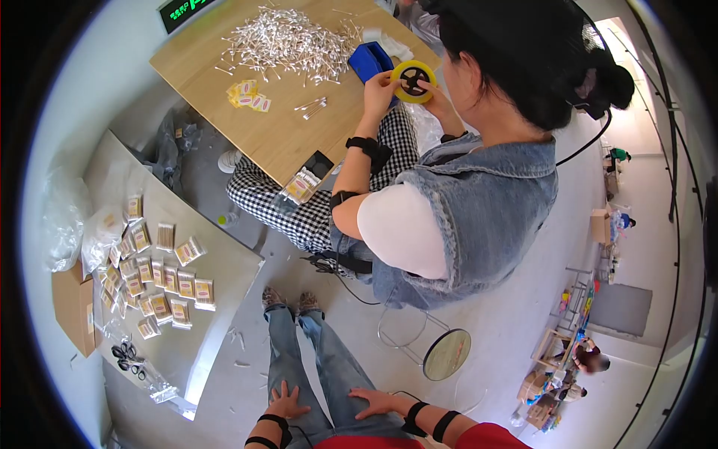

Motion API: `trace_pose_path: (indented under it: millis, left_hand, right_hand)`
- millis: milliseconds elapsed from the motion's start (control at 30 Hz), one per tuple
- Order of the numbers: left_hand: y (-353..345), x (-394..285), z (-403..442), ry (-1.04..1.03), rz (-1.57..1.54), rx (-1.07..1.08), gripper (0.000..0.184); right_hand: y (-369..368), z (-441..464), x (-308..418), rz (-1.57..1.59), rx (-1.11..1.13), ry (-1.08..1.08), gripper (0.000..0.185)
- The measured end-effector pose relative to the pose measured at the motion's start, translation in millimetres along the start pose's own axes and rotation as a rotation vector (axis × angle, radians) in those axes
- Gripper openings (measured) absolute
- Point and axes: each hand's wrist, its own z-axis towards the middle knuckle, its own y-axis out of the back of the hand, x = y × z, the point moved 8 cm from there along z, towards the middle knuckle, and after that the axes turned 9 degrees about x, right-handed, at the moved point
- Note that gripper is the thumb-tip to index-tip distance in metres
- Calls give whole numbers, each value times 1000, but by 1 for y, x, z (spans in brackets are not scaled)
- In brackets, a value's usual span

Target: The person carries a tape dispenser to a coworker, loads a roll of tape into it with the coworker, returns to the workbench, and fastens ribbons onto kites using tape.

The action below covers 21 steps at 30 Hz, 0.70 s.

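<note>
My left hand [288, 402] rests on one thigh of my jeans, its fingers spread and holding nothing. On the other thigh lies my right hand [372, 402], also with fingers apart and nothing in it. Ahead of me, a co-worker [479, 202] in a denim vest holds a roll of yellow tape [413, 81] in both hands above a wooden table [262, 142]. Filled packs of cotton swabs [170, 280] lie on a grey table [224, 262] at the left, away from my hands.
A heap of loose swabs [295, 41], yellow labels [247, 96] and a blue tape dispenser [369, 61] are on the wooden table. Scissors [129, 355] lie on the grey table beside a cardboard box [73, 310]. A round stool [447, 355] stands at the right.
</note>
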Motion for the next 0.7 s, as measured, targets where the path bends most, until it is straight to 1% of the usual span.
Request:
trace_pose_path:
  millis: [167, 267, 467, 700]
  left_hand:
    - [1, 0, 1, -1, -5, 1, 94]
    - [0, 0, 0, -8, -17, 5, 94]
    - [-3, 3, 7, -19, 14, -24, 94]
    - [-6, 6, 14, 17, 13, -14, 96]
  right_hand:
    - [1, 0, 2, 8, -20, 14, 85]
    - [0, 0, 3, 4, -12, 22, 82]
    - [0, -1, 3, -8, -16, 7, 82]
    - [1, -3, 5, 14, 3, -28, 83]
